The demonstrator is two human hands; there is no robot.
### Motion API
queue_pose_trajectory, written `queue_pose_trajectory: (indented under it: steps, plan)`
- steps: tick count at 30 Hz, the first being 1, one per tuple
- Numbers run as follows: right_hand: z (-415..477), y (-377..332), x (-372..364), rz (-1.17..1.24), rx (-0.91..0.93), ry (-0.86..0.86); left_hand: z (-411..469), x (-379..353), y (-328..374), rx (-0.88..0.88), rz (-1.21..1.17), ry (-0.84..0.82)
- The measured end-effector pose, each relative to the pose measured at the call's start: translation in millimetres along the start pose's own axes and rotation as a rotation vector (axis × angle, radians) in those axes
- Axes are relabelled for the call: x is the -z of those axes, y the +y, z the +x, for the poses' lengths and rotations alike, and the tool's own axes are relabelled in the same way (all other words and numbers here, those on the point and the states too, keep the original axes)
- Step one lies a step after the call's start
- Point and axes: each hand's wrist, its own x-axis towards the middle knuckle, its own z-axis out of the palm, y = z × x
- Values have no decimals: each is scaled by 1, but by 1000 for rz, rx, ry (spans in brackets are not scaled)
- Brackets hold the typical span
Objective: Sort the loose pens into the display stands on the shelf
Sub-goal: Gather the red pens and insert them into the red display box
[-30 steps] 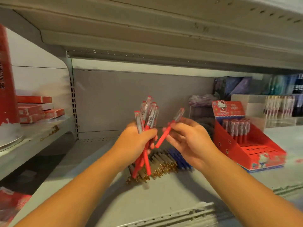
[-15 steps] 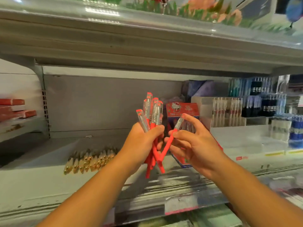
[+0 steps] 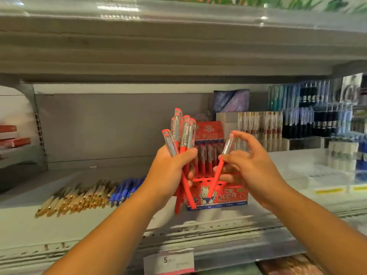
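Observation:
My left hand (image 3: 169, 171) grips a bunch of several red pens (image 3: 181, 135) upright, their clear caps fanned out above my fist. My right hand (image 3: 248, 167) pinches a single red pen (image 3: 220, 161) slanted, cap up, just right of the bunch. Behind both hands stands a red cardboard display stand (image 3: 224, 193) with a cartoon cat on its front. It holds a row of red pens at the back and shows free holes in front. Loose gold pens (image 3: 75, 199) and blue pens (image 3: 127, 188) lie in rows on the shelf to the left.
The grey shelf (image 3: 59, 231) has a price label (image 3: 168, 261) on its front rail. At the right stand clear racks of white-capped pens (image 3: 260, 128) and dark and blue pens (image 3: 317, 120). Red boxes (image 3: 12, 139) sit far left. Another shelf hangs overhead.
The view has swung so the red display stand now sits directly behind my hands. The blue pens have come back into sight. Both hands keep their hold on the pens.

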Motion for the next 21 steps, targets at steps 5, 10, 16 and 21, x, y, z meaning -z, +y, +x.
queue_pose_trajectory:
  steps: [5, 10, 16, 21]
  plan:
    - [55, 8, 15, -221, 115, 24, 45, 13, -19, -33, 47, 2]
    - [91, 29, 27, -391, 223, 8, 88, 13, -27, -20, 76, 68]
    - [131, 47, 31, -717, 293, -62, 123, -15, -12, -25, 247, 184]
    - [141, 47, 35, -1016, 364, -188, 135, -30, -24, -17, 266, 253]
